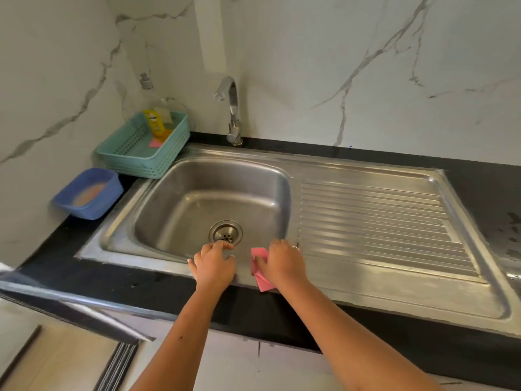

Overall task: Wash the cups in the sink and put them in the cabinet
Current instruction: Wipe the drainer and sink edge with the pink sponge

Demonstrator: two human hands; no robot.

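As the right hand [283, 265] grips a cloth [262, 280] on the sink [135, 256] rim, the left hand [215, 263] rests slack.

Brushed steel sink [174, 210], glossy marble-look wall [310, 66], perforated plastic basket [169, 153], matt black counter [479, 176].

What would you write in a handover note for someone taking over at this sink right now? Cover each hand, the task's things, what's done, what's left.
Left hand: rests on the sink's front rim, holding nothing.
Right hand: holds a pink cloth on that rim.
Cups: none in view, neither in the basin nor on the drainboard.
Done: washing looks finished, judging by that.
Left: check the cups reached the cabinet, which is out of view; stow the cloth.
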